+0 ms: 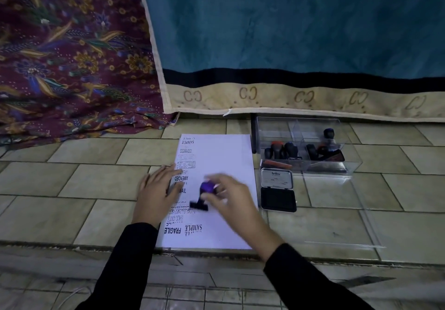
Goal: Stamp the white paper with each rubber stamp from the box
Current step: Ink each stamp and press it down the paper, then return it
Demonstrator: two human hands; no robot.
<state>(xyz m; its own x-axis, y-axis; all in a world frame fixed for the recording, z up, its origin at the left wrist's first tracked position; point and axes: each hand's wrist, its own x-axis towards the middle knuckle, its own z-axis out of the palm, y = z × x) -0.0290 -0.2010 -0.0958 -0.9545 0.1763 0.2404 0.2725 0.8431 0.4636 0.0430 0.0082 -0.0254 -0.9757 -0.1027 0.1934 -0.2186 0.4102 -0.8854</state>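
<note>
A sheet of white paper [216, 189] lies on a tiled floor [84, 189], its left column already filled with printed words such as SAMPLE, AMENDED, FAX OUT and FRAGILE. The left hand [156, 191] rests flat and spread on the paper's left edge, gripping nothing, pinning the sheet. Over the paper's middle, the right hand [231, 201] has its grip closed around the purple knob of a rubber stamp [203, 195], blurred, whose black base hangs tilted close above the sheet. Just right of the paper sits an open ink pad [278, 190], and behind that a clear plastic box [305, 146] holding several more stamps. To print cleanly, the base likely needs levelling over a blank patch right of the existing marks, then pressing straight down without sliding while the left hand keeps the sheet from shifting.
</note>
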